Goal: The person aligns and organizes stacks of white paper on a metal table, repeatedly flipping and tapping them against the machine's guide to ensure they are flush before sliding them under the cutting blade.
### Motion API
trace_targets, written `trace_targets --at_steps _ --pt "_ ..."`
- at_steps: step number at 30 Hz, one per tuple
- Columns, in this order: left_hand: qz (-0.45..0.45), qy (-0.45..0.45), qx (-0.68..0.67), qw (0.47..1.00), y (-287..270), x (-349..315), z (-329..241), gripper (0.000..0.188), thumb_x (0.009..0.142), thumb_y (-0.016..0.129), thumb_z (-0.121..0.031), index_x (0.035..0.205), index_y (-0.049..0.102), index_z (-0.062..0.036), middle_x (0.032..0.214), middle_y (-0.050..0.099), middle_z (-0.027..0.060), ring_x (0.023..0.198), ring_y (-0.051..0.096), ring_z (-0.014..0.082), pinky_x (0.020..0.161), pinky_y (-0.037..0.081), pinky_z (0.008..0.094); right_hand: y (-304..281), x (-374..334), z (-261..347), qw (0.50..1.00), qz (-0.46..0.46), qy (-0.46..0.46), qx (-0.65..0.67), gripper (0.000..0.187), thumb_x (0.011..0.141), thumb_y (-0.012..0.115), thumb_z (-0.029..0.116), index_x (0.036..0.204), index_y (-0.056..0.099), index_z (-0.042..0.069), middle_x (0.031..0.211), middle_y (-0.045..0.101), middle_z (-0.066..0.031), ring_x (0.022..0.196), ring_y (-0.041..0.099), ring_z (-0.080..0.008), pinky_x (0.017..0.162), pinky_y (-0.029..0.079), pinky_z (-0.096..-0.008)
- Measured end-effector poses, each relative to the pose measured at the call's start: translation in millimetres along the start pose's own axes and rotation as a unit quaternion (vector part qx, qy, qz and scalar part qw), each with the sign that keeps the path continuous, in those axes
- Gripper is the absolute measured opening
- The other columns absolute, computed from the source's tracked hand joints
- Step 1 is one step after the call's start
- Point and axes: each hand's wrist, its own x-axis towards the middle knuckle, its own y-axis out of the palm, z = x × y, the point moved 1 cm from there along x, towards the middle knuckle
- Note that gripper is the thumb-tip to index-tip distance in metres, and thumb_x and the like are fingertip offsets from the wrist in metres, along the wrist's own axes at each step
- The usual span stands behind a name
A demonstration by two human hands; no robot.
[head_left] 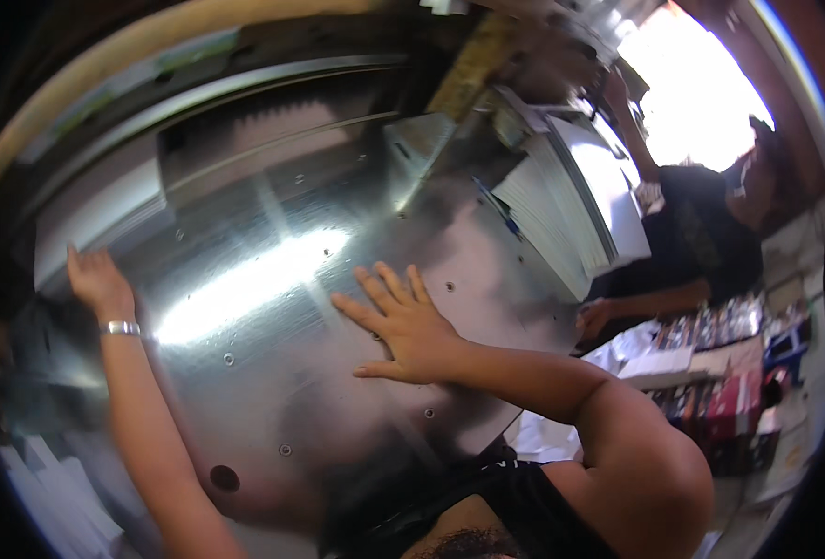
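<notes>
My right hand (408,334) lies palm down on a shiny metal table (245,391), its fingers spread wide and nothing in it. At the left, my left hand (103,282), with a silver band on its wrist, reaches to the near edge of a white paper stack (105,214). Its fingers are stretched out, with the fingertips at or close to the stack. Whether they press on the paper cannot be made out. The stack lies against a dark upright part of a machine (272,140) at the back of the table.
An angled metal plate (419,149) stands at the back. To the right lies a thick stack of paper (547,210) with a blue pen (498,207). Another person (701,224) in dark clothes is beyond it, near piled books (710,326). White strips (58,494) lie at lower left.
</notes>
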Motion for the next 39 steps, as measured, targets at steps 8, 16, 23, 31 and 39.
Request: trace_targets --at_steps 8,16,23,31,39 --pt "0.037 0.089 0.485 0.869 20 -28 -9 0.078 0.098 0.054 -0.038 0.152 0.021 0.0082 0.16 0.017 0.0224 0.149 0.019 0.0288 0.122 0.011 0.0416 13 -8 3 0.995 -0.084 -0.012 0.062 0.092 0.086 0.048 0.074 0.158 0.019 0.024 0.164 0.012 -0.0197 0.15 0.009 -0.0423 0.116 0.002 -0.0655" --pt "0.32 0.094 0.862 0.381 105 -246 28 0.093 0.09 0.05 -0.065 0.157 0.02 -0.0079 0.162 0.015 0.0226 0.151 0.012 0.0371 0.117 0.006 0.0641 12 -20 -15 0.99 -0.094 0.005 0.101 0.092 0.082 0.056 0.071 0.155 0.031 0.021 0.163 0.017 -0.0159 0.152 0.008 -0.0362 0.118 0.001 -0.0628" --pt "0.318 0.106 0.872 0.358 70 -326 -25 0.082 0.093 0.055 -0.055 0.156 0.025 -0.0115 0.162 0.019 0.0218 0.15 0.016 0.0391 0.118 0.01 0.0609 1 -54 -42 0.816 -0.176 -0.043 0.549 0.069 0.081 0.074 0.048 0.137 0.057 0.011 0.143 0.053 -0.0141 0.131 0.05 -0.0313 0.11 0.038 -0.047" --pt "0.275 0.1 0.86 0.418 46 -375 -53 0.076 0.094 0.054 -0.049 0.154 0.03 -0.0093 0.161 0.024 0.0202 0.149 0.02 0.039 0.12 0.011 0.0562 -128 -244 -222 0.745 -0.635 0.161 0.121 0.044 0.072 0.084 0.019 0.113 0.069 0.01 0.104 0.069 -0.0097 0.086 0.064 -0.0284 0.081 0.052 -0.039" --pt "0.276 0.099 0.859 0.42 51 -375 -47 0.074 0.095 0.053 -0.049 0.154 0.031 -0.0109 0.161 0.024 0.0192 0.15 0.019 0.0369 0.12 0.011 0.0556 -98 -317 -391 0.778 -0.359 0.499 0.132 0.067 0.083 0.068 0.053 0.123 0.065 -0.001 0.115 0.068 -0.0236 0.107 0.065 -0.0345 0.094 0.049 -0.0421"
